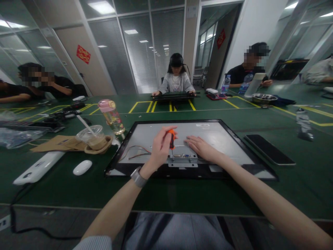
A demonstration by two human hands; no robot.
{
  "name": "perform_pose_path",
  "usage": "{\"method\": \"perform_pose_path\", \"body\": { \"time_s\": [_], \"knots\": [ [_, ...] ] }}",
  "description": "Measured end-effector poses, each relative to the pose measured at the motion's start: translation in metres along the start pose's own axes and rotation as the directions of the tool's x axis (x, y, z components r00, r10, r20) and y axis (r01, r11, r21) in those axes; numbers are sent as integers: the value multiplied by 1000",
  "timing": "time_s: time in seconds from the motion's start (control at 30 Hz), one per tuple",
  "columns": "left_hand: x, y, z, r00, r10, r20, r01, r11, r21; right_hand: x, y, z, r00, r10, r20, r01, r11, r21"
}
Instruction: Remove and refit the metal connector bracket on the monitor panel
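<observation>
My left hand grips an orange and black screwdriver, held upright with its shaft pointing down. The tip meets the left part of a small metal bracket with connector ports, near the front edge of a display panel. That panel lies flat on the table, grey back up inside a black frame. My right hand rests flat on the grey back, right of the screwdriver, fingers stretched out and holding nothing. Thin wires run across the panel's left side toward the bracket.
Left of the panel are an iced drink cup, a pink-lidded bottle, a white earbud case and a white power bank-like device. A black phone lies at right. Across the green table a person holds another panel.
</observation>
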State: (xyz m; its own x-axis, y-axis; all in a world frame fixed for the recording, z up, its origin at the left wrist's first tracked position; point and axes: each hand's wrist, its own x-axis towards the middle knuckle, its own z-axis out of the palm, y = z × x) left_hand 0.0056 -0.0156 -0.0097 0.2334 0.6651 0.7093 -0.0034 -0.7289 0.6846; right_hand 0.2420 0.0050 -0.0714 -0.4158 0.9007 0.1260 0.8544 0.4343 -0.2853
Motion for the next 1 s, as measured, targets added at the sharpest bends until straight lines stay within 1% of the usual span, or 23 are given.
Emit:
{"method": "perform_pose_path", "body": {
  "time_s": [0.07, 0.1, 0.23, 0.3, 0.37, 0.43, 0.5, 0.57, 0.67, 0.73, 0.87, 1.0],
  "knots": [
    [-1, -2, -1, 1000, -19, 12, 19, 999, -42, 0, 1, 1, 1000, 2, -7, -2, 1000, 6],
    [0, -4, -1, 1000, -6, 1, 6, 1000, -24, 1, 1, 1, 1000, 1, -7, -1, 1000, 7],
    [1, -6, 0, 987, 120, -105, -105, 985, 137, 2, 2, 2, 1000, 2, 5, -2, 1000, -6],
    [1, -4, 1, 982, 135, -134, -111, 979, 170, 2, 2, 3, 1000, 6, 0, -6, 1000, 1],
    [-1, 0, 2, 989, 92, -119, -76, 987, 139, 1, 2, 3, 1000, 8, -10, -8, 1000, 13],
    [-3, 2, 3, 995, 42, -87, -39, 998, 39, 1, 2, 3, 1000, 8, -17, -8, 1000, 20],
    [-4, 3, 2, 997, 25, -79, -26, 999, -20, 1, 1, 3, 1000, 3, -20, -3, 1000, 14],
    [-3, 1, 2, 993, 48, -105, -46, 999, 20, 2, 1, 2, 1000, -5, -16, 5, 1000, 4],
    [0, -2, 1, 983, 91, -157, -69, 988, 140, 2, 1, 2, 1000, -8, -4, 8, 1000, -6],
    [1, -2, 1, 981, 90, -169, -62, 984, 168, 2, 1, 2, 1000, -8, -8, 7, 1000, -3],
    [0, 5, 1, 982, 97, -160, -74, 987, 145, 1, 2, 2, 1000, -7, -17, 7, 1000, 11],
    [-1, 6, 2, 994, 73, -81, -69, 996, 49, 1, 0, 1, 1000, 4, -8, -4, 1000, 15]
  ]
}}
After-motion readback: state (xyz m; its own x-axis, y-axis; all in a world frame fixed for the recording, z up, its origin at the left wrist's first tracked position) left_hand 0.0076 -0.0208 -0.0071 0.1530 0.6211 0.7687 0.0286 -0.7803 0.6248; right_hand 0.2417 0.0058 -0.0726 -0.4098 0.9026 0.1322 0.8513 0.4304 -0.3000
